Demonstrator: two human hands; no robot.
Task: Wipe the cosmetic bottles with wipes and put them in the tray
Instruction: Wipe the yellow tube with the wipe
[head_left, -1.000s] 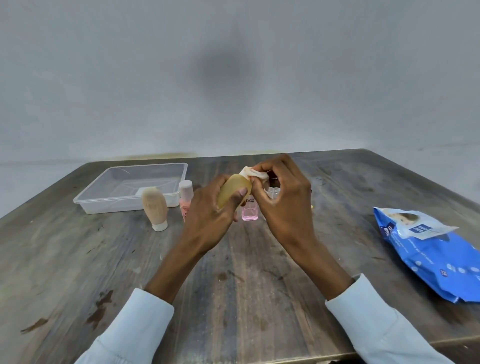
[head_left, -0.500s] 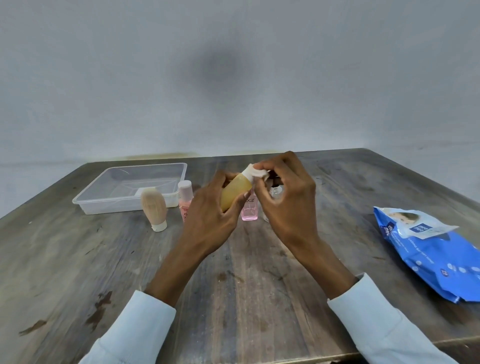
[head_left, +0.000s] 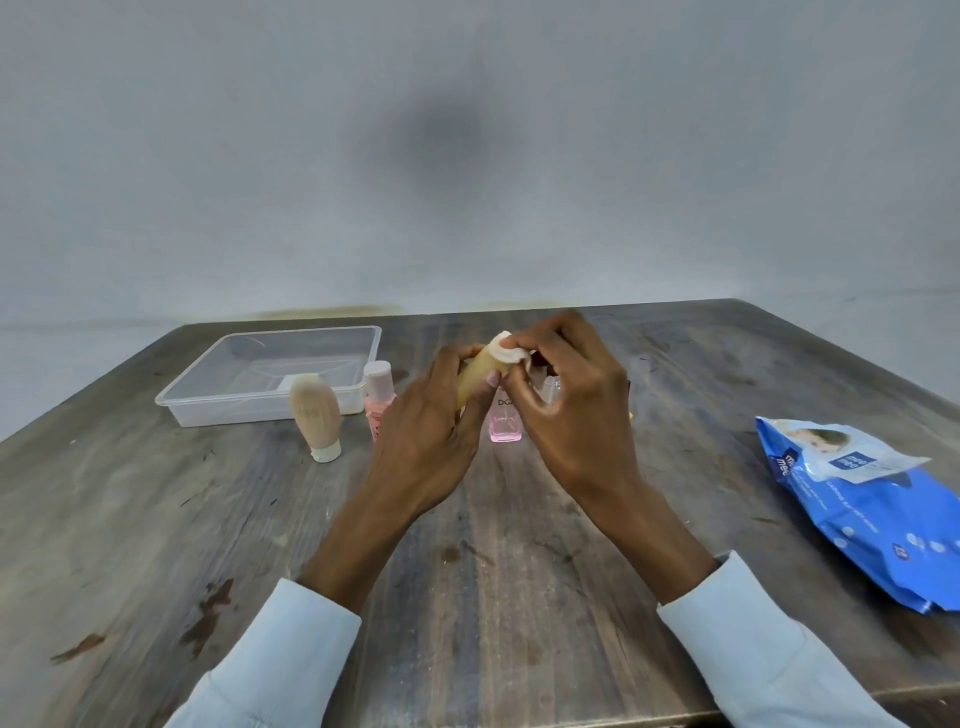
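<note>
We hold one small yellow-amber plastic bottle (head_left: 480, 382) in our left hand (head_left: 423, 441), the fingers and thumb curled around its body. Its long axis tilts up and to the right, so the capped end points toward our right hand (head_left: 569, 410). The right hand pinches one folded white wipe (head_left: 511, 354) between thumb and fingertips and presses it against that upper end of the bottle. Both hands meet above the middle of the worn wooden table (head_left: 493, 571).

The clear rectangular plastic tray (head_left: 179, 410) lies to the far left of the hands. We judge the left hand, already carrying the bottle, to be the nearer one for the coming transfer. No bottle is visible in the tray.

Count of the other bottles standing on the table:
- one beige tube standing on its white cap (head_left: 316, 418), just in front of the tray;
- one pale pink bottle with a pink cap (head_left: 376, 397), beside the tube;
- one square pink glass bottle (head_left: 504, 428), partly hidden behind the hands;
- one clear item (head_left: 551, 389) behind the right hand, too hidden to identify.

One blue wipes pack (head_left: 872, 519) lies at the right.
</note>
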